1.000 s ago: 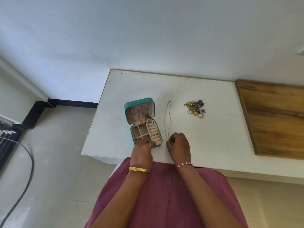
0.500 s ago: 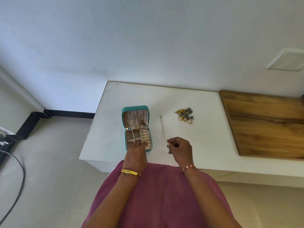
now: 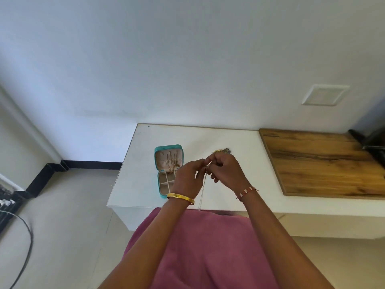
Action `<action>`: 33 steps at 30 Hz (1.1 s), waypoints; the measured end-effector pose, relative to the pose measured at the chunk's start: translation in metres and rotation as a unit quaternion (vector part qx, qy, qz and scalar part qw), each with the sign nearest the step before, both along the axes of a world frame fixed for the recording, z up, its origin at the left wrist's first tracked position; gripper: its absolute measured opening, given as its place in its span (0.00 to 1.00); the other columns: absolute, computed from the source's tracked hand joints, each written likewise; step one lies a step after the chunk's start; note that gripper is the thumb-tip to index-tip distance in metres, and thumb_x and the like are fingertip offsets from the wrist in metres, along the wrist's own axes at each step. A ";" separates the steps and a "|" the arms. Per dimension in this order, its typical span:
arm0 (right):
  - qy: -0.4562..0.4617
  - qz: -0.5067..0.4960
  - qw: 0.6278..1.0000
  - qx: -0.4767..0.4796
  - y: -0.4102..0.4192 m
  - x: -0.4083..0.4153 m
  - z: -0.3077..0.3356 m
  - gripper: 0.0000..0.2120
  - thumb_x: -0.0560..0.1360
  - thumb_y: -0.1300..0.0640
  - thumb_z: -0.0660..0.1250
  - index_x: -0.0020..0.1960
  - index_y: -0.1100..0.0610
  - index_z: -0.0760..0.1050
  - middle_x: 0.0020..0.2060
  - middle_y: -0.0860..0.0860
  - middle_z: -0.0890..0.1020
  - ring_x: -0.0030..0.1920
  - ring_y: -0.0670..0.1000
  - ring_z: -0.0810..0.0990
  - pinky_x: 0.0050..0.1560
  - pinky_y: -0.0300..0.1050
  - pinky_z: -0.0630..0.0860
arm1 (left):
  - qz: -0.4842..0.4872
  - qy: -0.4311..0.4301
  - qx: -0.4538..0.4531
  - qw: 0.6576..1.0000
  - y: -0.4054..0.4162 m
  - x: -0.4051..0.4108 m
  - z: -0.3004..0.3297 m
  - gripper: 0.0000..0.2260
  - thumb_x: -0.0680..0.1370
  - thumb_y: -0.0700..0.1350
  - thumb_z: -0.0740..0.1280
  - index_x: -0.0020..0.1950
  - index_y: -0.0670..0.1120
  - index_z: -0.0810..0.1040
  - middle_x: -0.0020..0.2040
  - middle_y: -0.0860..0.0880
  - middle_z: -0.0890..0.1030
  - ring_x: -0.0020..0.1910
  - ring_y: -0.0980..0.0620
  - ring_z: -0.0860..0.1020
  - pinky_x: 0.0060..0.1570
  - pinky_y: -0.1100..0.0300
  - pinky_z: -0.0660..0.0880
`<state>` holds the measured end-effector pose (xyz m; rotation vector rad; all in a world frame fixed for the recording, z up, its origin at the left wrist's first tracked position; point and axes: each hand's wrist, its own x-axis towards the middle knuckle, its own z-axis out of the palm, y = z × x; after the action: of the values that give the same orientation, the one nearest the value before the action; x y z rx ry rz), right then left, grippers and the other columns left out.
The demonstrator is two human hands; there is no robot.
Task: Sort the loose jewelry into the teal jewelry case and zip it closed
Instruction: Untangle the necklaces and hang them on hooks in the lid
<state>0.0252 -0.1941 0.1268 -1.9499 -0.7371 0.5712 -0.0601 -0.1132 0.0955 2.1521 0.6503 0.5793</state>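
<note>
The light is soft, even daylight, bright on the wall (image 3: pixel 187 59) toward 12 o'clock and on the white table (image 3: pixel 239 142). Shadows are weak, only a dim band under the table edge at 6 o'clock. There is no strong glare. Straight lines bend near 9 and 3 o'clock. The picture is a little soft everywhere.
</note>
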 end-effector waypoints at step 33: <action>-0.100 0.060 0.993 0.017 -0.041 -0.028 0.068 0.08 0.73 0.67 0.65 0.48 0.59 0.80 0.34 0.53 0.79 0.31 0.45 0.75 0.31 0.32 0.74 | 0.004 -0.065 -0.083 0.994 -0.020 -0.041 0.055 0.07 0.74 0.40 0.66 0.49 0.44 0.82 0.46 0.47 0.84 0.37 0.61 0.76 0.37 0.79 0.68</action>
<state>-0.0027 -0.2350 0.1946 -1.9587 -0.9890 0.4365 -0.1012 -0.1330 0.1508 1.9412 0.6136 0.6424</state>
